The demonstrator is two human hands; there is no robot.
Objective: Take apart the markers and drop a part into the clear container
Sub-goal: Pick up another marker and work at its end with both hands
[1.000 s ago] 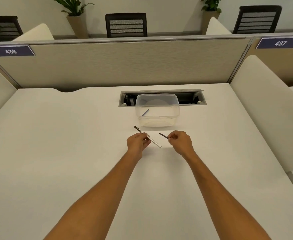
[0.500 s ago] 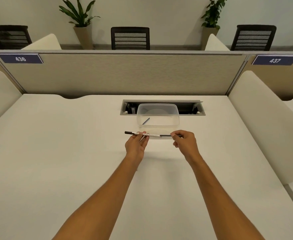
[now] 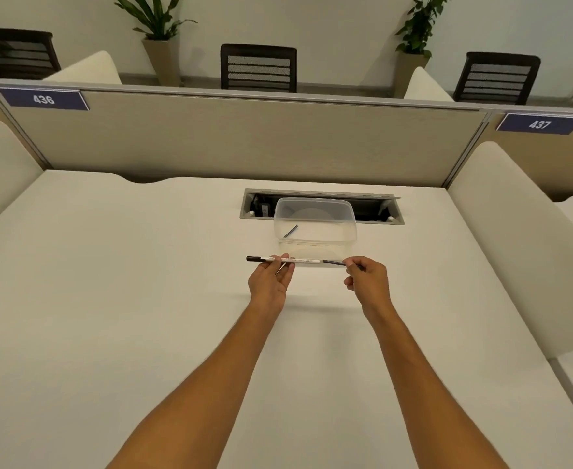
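One dark part [image 3: 290, 231] is already deposited in the clear container [image 3: 315, 221]. The marker [image 3: 291, 260] is pinched by the left hand [image 3: 269, 282] above the counter [image 3: 126, 282]; its dark end piece [image 3: 334, 263] is gripped by the right hand [image 3: 368, 282], not yet dropped in

The tabletop [image 3: 109, 265] is pale, smooth and matt. The container [image 3: 315, 220] is clear plastic, smooth and a bit shiny, so you can see through its walls. The marker [image 3: 298, 260] has a smooth white plastic body with small print on it, and a dark end. The divider wall [image 3: 244, 140] looks like rough beige cloth. The cable box frame [image 3: 398, 211] looks like dull grey metal.
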